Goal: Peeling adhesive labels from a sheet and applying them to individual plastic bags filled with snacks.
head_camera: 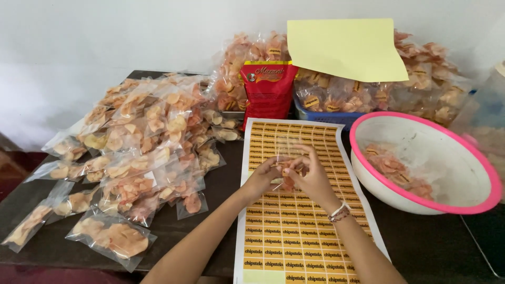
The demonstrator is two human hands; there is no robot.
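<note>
Both hands meet over a sheet of small yellow stickers [294, 231] lying flat on the dark table. My left hand [265, 175] and my right hand [310, 176] together pinch a small clear packet of orange chips [288, 171] between the fingertips. The packet is mostly hidden by the fingers. A beaded bracelet circles my right wrist. To the right stands a white basin with a pink rim [476, 202], holding a few chip packets [397, 169].
A large heap of clear chip packets [142, 137] covers the table's left half. Behind the sheet stand a red pouch [268, 89], a blue basket [326, 117] with labelled packets, and a yellow paper sheet [344, 50]. A white wall lies behind.
</note>
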